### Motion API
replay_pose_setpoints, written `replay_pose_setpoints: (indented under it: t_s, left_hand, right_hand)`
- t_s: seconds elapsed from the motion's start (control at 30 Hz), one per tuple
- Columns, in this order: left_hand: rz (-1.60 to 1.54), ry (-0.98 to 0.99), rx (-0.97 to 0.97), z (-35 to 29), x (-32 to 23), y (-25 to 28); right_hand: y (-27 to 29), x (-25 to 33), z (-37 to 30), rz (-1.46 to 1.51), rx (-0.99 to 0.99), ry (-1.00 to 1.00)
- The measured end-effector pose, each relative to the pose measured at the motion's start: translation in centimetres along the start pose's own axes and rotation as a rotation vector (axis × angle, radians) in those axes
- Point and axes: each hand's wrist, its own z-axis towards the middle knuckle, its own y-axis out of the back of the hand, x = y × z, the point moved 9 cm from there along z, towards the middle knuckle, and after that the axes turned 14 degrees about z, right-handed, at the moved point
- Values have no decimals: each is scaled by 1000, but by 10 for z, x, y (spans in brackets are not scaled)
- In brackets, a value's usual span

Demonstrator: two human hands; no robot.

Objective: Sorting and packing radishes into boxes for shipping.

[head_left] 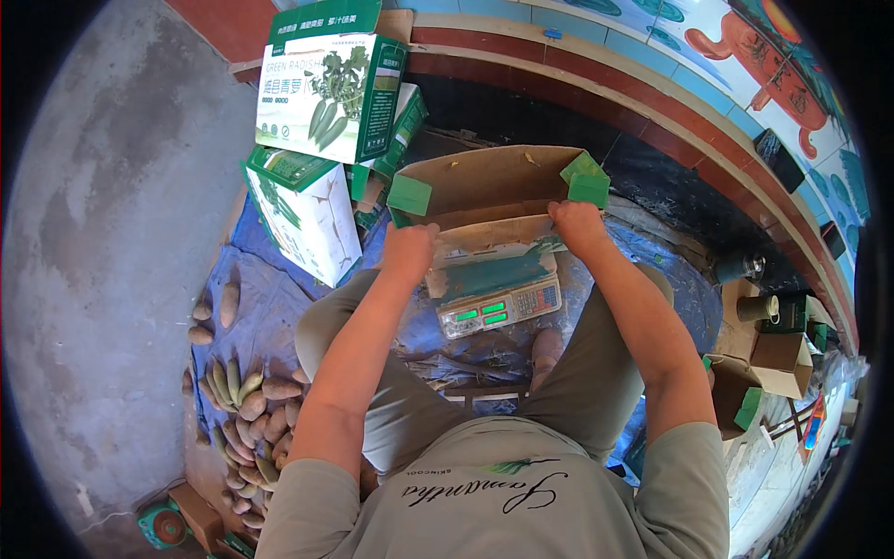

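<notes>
An open cardboard box (494, 182), brown inside with green corner flaps, stands in front of me between my hands. Its near side takes the grip of my left hand (410, 252), whose fingers are closed around the left corner. At the right corner of that same side, my right hand (578, 227) is closed on the edge. Just nearer to me is a digital scale (500, 308) with lit green displays and a keypad. The box seems to be over the scale's platform, but I cannot tell whether it rests there.
Printed green-and-white cartons (321, 98) are stacked at the back left. Loose root vegetables, brown and green (256, 424), lie on a blue sheet (247, 265) to my left. Small open boxes (782, 359) and a mug (759, 308) sit at the right, near the tiled wall.
</notes>
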Motion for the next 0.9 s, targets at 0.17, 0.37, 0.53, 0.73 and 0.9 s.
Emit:
replay_pose_setpoints:
  t_s: [0.17, 0.37, 0.53, 0.73, 0.9]
  left_hand:
    - [30, 46, -89, 0, 5, -5]
    - [3, 1, -45, -2, 15, -10]
    - [23, 30, -69, -3, 12, -1]
    - [111, 46, -35, -3, -6, 19]
    - [129, -3, -120, 12, -34, 30]
  right_hand:
    - [-1, -2, 3, -19, -8, -35]
    - [2, -4, 0, -8, -52, 9]
    - [1, -3, 1, -10, -26, -9]
    - [-1, -1, -3, -42, -87, 63]
    - [4, 19, -3, -50, -143, 110]
